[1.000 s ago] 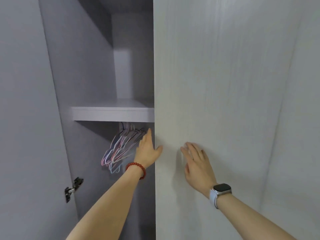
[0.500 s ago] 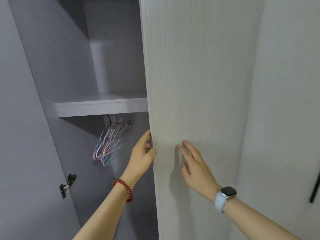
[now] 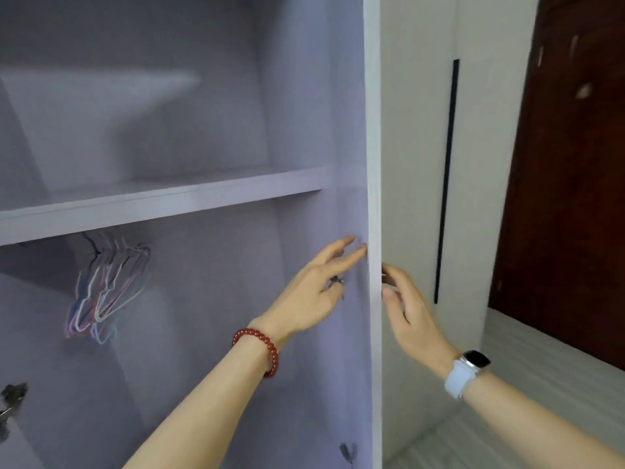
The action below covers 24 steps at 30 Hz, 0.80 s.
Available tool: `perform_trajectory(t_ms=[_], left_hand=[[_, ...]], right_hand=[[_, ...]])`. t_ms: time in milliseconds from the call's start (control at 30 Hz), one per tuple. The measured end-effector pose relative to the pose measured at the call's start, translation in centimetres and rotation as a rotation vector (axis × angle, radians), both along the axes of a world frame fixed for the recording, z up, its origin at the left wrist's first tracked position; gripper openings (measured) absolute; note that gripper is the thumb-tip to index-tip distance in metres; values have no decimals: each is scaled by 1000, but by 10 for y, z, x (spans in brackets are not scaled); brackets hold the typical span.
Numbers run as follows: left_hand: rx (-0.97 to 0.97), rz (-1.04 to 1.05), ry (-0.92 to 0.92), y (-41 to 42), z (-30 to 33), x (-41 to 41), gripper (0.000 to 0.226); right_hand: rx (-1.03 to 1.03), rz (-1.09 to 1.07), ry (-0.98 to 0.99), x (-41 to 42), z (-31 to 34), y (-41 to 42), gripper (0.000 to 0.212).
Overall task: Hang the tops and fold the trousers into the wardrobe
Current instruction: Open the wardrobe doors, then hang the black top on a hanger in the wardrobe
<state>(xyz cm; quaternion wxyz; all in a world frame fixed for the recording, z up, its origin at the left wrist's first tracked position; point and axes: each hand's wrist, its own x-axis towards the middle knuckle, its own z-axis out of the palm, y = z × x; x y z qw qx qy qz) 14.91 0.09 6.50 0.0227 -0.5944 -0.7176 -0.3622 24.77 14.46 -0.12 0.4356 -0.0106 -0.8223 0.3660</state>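
Wardrobe door [image 3: 373, 198] is being steadied edge-on: left hand [image 3: 314, 292] flat inside, right hand [image 3: 406, 299] relaxed outside, nothing gripped. Risk: fingers being pinched on backswing.

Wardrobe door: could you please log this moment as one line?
stage: opening wardrobe | door: swung wide | left hand: on inner face | right hand: outside | hangers: bare

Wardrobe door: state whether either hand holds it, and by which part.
Neither hand grips the door. The left hand reaches its fingers to the inner face near the edge; the right hand is at the outer side.
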Motion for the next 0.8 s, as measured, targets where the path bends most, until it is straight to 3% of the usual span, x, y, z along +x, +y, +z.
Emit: perform_trajectory(t_ms=[167,300,600,700,800], left_hand=[[-110,-67,233,79,-2,17,79],[-155,-62,300,138,-5,34,82],[-19,-47,163,180,-25,55,71],[70,-24,96,169,-65,74,57],[-8,-128,59,159,-120,108,51]], right_hand=[[-83,-281,-35,35,5,43,45],[-111,-436,-117,52,13,85,51],[-134,-508,-155,72,18,120,44],[-150,-546,-206,101,-11,118,41],[-235,-628,-348,143,-61,118,37]])
